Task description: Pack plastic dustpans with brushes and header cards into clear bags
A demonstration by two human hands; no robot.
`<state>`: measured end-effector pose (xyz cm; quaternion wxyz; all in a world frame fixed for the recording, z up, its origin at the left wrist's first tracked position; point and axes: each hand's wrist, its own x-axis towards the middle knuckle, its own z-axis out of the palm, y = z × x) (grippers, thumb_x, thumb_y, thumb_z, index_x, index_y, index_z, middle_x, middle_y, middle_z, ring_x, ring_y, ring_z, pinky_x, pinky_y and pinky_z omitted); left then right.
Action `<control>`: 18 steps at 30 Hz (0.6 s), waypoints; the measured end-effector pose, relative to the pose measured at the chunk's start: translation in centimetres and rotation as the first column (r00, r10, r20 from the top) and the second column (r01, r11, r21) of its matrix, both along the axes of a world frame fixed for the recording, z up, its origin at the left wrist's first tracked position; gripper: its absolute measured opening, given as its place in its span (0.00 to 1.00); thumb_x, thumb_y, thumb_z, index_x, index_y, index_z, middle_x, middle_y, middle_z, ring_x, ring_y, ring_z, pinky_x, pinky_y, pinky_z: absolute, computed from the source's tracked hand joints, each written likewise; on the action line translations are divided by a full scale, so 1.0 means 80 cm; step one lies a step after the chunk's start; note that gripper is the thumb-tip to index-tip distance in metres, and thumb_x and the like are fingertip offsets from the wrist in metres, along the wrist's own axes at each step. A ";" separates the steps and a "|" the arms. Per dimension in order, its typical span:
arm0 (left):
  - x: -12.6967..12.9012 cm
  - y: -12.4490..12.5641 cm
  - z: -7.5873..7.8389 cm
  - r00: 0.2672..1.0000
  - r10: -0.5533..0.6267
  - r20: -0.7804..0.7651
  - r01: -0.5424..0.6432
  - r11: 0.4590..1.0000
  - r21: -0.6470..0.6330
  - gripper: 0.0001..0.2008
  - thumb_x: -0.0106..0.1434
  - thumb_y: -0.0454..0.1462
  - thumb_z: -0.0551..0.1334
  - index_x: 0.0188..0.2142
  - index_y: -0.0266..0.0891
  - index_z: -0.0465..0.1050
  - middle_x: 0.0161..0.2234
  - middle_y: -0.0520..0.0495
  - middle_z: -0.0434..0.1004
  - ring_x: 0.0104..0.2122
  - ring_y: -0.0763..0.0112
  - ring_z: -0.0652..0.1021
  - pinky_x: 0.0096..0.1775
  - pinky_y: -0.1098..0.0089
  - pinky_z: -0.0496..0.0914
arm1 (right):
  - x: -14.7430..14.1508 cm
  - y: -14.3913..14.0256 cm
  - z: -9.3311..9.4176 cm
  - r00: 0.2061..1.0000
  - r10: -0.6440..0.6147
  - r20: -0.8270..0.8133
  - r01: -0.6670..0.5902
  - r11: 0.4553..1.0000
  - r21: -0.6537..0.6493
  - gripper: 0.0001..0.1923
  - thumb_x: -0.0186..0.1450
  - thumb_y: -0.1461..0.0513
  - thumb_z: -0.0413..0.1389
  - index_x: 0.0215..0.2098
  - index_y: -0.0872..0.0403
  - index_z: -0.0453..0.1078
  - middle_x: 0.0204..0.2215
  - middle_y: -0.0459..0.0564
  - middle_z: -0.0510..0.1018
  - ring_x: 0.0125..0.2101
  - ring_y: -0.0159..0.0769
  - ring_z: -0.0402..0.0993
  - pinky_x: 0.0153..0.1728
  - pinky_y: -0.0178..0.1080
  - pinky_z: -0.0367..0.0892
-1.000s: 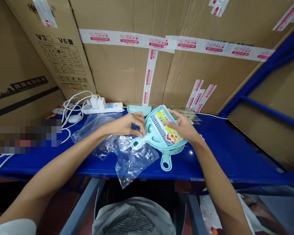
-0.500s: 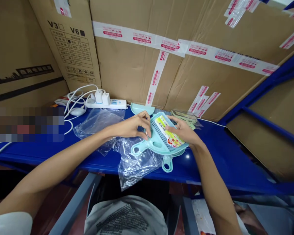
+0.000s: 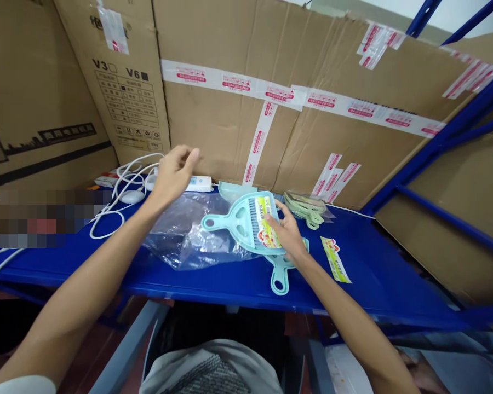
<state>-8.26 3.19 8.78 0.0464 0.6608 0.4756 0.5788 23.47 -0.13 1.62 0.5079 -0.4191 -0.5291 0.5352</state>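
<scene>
R hand (image 3: 286,236) on dustpan (image 3: 241,223), mid blue shelf (image 3: 373,284).
R fingers loosely curled, pinching its labelled edge; L hand (image 3: 173,174) raised w/ fingers spread, holding nothing, above plastic bag (image 3: 189,230).

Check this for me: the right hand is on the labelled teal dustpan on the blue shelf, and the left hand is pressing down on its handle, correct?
Not quite. The right hand does rest on the labelled teal dustpan on the blue shelf, but the left hand is not on the dustpan's handle. The head view shows it raised, open and empty, above the clear plastic bags, near the white power strip.
</scene>
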 end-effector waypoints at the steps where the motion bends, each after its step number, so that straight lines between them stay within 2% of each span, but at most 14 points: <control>1: -0.011 0.006 -0.003 0.999 -0.026 0.045 0.033 0.985 -0.169 0.26 0.76 0.54 0.56 0.34 0.39 0.81 0.33 0.41 0.82 0.34 0.61 0.80 0.40 0.63 0.73 | 0.003 0.001 0.005 0.999 -0.041 -0.022 0.042 0.999 0.030 0.52 0.58 0.49 0.72 0.74 0.45 0.53 0.41 0.50 0.87 0.35 0.47 0.86 0.34 0.47 0.82; 2: -0.019 0.011 -0.007 0.991 -0.099 0.087 0.125 0.923 -0.364 0.29 0.75 0.56 0.55 0.30 0.38 0.80 0.29 0.40 0.81 0.29 0.61 0.80 0.36 0.64 0.73 | 0.007 0.002 0.009 0.996 -0.078 -0.038 0.081 0.995 0.066 0.54 0.59 0.49 0.72 0.75 0.43 0.50 0.43 0.51 0.87 0.36 0.47 0.86 0.35 0.48 0.83; 3: -0.023 0.015 -0.013 0.970 -0.191 0.152 0.243 0.811 -0.533 0.31 0.75 0.57 0.54 0.28 0.38 0.80 0.26 0.38 0.81 0.27 0.59 0.80 0.34 0.64 0.73 | 0.010 0.003 0.013 0.993 -0.111 -0.046 0.116 0.987 0.109 0.54 0.60 0.49 0.71 0.76 0.42 0.48 0.45 0.51 0.86 0.37 0.48 0.86 0.36 0.49 0.83; 4: -0.022 0.018 -0.020 0.930 -0.279 0.237 0.366 0.674 -0.642 0.32 0.74 0.58 0.55 0.28 0.37 0.81 0.26 0.36 0.81 0.27 0.58 0.81 0.33 0.64 0.74 | 0.014 0.004 0.016 0.989 -0.142 -0.046 0.148 0.977 0.153 0.52 0.61 0.49 0.70 0.76 0.41 0.48 0.47 0.51 0.86 0.39 0.49 0.86 0.37 0.49 0.83; 5: -0.017 0.018 -0.026 0.874 -0.352 0.336 0.483 0.546 -0.685 0.31 0.74 0.59 0.55 0.31 0.36 0.81 0.28 0.35 0.83 0.29 0.56 0.83 0.33 0.64 0.75 | 0.017 0.006 0.017 0.984 -0.171 -0.040 0.176 0.965 0.195 0.48 0.63 0.49 0.69 0.75 0.41 0.52 0.48 0.52 0.86 0.41 0.49 0.86 0.38 0.50 0.83; 6: -0.010 0.017 -0.030 0.805 -0.406 0.433 0.589 0.453 -0.669 0.30 0.73 0.58 0.56 0.35 0.36 0.82 0.31 0.34 0.84 0.32 0.55 0.85 0.34 0.64 0.77 | 0.020 0.009 0.017 0.979 -0.199 -0.029 0.201 0.951 0.236 0.43 0.63 0.49 0.68 0.72 0.43 0.59 0.49 0.53 0.86 0.43 0.50 0.86 0.40 0.51 0.83; 7: 0.000 0.015 -0.034 0.729 -0.450 0.516 0.681 0.396 -0.616 0.28 0.74 0.57 0.57 0.40 0.35 0.82 0.35 0.34 0.85 0.35 0.55 0.86 0.36 0.64 0.78 | 0.023 0.011 0.016 0.974 -0.228 -0.014 0.223 0.935 0.275 0.36 0.64 0.49 0.67 0.67 0.46 0.67 0.50 0.54 0.85 0.46 0.51 0.85 0.42 0.51 0.83; 8: 0.011 0.011 -0.037 0.650 -0.486 0.584 0.758 0.361 -0.544 0.27 0.74 0.56 0.58 0.45 0.35 0.82 0.38 0.34 0.86 0.38 0.55 0.86 0.38 0.65 0.79 | 0.025 0.014 0.014 0.967 -0.254 0.001 0.241 0.920 0.309 0.30 0.64 0.48 0.67 0.61 0.48 0.72 0.51 0.54 0.85 0.48 0.52 0.84 0.45 0.52 0.82; 10: 0.032 0.000 -0.041 0.511 -0.537 0.672 0.860 0.316 -0.401 0.24 0.75 0.53 0.59 0.53 0.36 0.79 0.43 0.34 0.86 0.42 0.55 0.86 0.40 0.64 0.80 | 0.028 0.017 0.010 0.957 -0.287 0.034 0.255 0.895 0.366 0.22 0.66 0.48 0.66 0.53 0.50 0.77 0.54 0.54 0.84 0.52 0.52 0.82 0.51 0.54 0.80; 12: 0.048 -0.009 -0.045 0.435 -0.552 0.711 0.900 0.291 -0.325 0.21 0.74 0.47 0.63 0.59 0.38 0.76 0.47 0.35 0.85 0.43 0.56 0.86 0.40 0.65 0.81 | 0.029 0.017 0.009 0.953 -0.297 0.056 0.248 0.873 0.420 0.20 0.68 0.48 0.64 0.52 0.49 0.78 0.55 0.54 0.83 0.55 0.51 0.80 0.55 0.55 0.77; 15: 0.060 -0.017 -0.053 0.412 -0.530 0.741 0.910 0.275 -0.310 0.26 0.69 0.36 0.69 0.65 0.44 0.73 0.49 0.40 0.84 0.41 0.62 0.85 0.41 0.66 0.82 | 0.030 0.010 0.013 0.964 -0.250 0.090 0.176 0.857 0.484 0.20 0.70 0.49 0.63 0.55 0.48 0.77 0.57 0.53 0.82 0.57 0.49 0.78 0.60 0.54 0.74; 18: 0.059 -0.016 -0.058 0.416 -0.492 0.765 0.904 0.312 -0.291 0.32 0.66 0.32 0.72 0.67 0.47 0.71 0.48 0.43 0.83 0.41 0.64 0.85 0.42 0.66 0.82 | 0.036 0.003 0.021 0.983 -0.048 0.179 -0.038 0.894 0.446 0.32 0.65 0.50 0.69 0.64 0.46 0.71 0.61 0.53 0.78 0.57 0.49 0.78 0.59 0.53 0.75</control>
